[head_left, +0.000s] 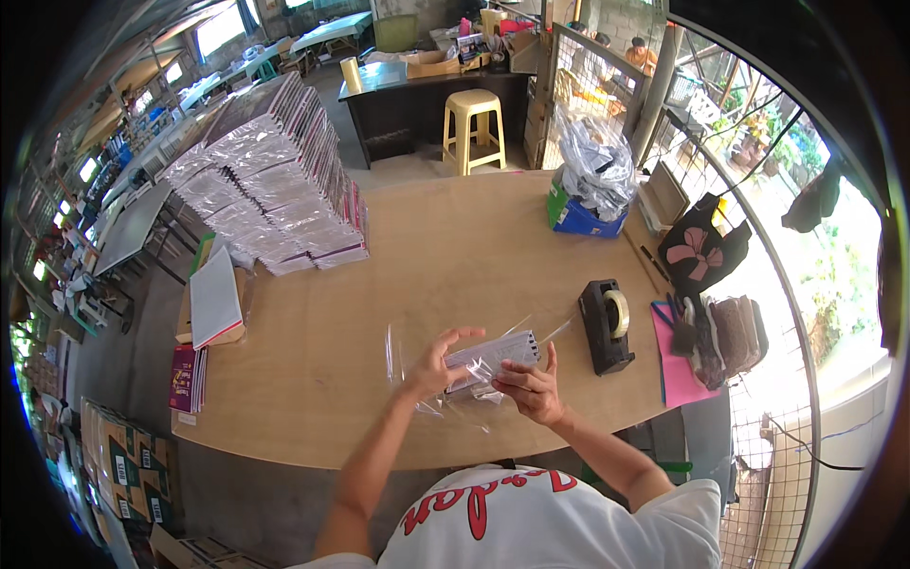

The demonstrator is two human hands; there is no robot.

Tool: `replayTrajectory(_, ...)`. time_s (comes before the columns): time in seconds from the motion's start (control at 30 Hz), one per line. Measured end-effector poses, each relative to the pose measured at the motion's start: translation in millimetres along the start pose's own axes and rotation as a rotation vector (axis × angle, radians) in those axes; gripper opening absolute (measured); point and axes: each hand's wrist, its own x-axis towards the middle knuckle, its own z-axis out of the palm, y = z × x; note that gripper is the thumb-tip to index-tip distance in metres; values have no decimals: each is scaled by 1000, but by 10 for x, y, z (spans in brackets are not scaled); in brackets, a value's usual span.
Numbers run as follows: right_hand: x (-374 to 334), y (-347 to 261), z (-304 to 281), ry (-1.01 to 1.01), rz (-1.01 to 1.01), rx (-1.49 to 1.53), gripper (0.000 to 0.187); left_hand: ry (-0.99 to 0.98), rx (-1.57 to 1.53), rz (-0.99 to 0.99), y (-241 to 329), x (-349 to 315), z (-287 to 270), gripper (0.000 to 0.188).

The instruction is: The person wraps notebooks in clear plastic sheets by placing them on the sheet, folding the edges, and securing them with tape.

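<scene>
- At the near side of a wooden table (pixel 427 256), we find two bare hands meeting over a pale packet (pixel 493 357), dark marks along its right end.
- Our left hand (pixel 433 368) is spread at the packet's left end, forefinger stretched away from the thumb, presumably to steady it while leaving its face clear.
- Our right hand (pixel 531 389) bends its fingers at the packet's lower right, one finger raised; we cannot tell whether they pinch the packet or merely press it.
- Clear film (pixel 391 351) shows left of and below the packet; whether the packet rests on the table or is slightly lifted, we cannot say.
- Just right of our hands stands a tape dispenser (pixel 607 327), apparently kept there for an easy reach.
- Toward the far left rises a stack (pixel 275 190) in shiny wrapping, perhaps set back to leave us elbow room.
- Near the right edge lies a pink sheet (pixel 675 365).
</scene>
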Motion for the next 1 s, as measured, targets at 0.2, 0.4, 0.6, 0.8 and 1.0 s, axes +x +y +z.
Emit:
replayTrajectory(0.2,-224,256,5,-216,-184,-243,52,-360,445,-57,302,423,-58,69)
replayTrajectory(0.4,-531,838,-950,148,637,-352,43,-346,794,-29,444,305,101,72)
replayTrajectory(0.6,-913,1556,-1491,-20,1715,175,25,-345,788,-16,426,320,124,72)
replayTrajectory(0.8,-1409,1197,-1268,260,1638,252,20,-349,872,-33,504,262,74,71)
replayTrajectory(1.0,-1730,843,-412,842,1749,1286,10,-341,917,24,392,275,133,71)
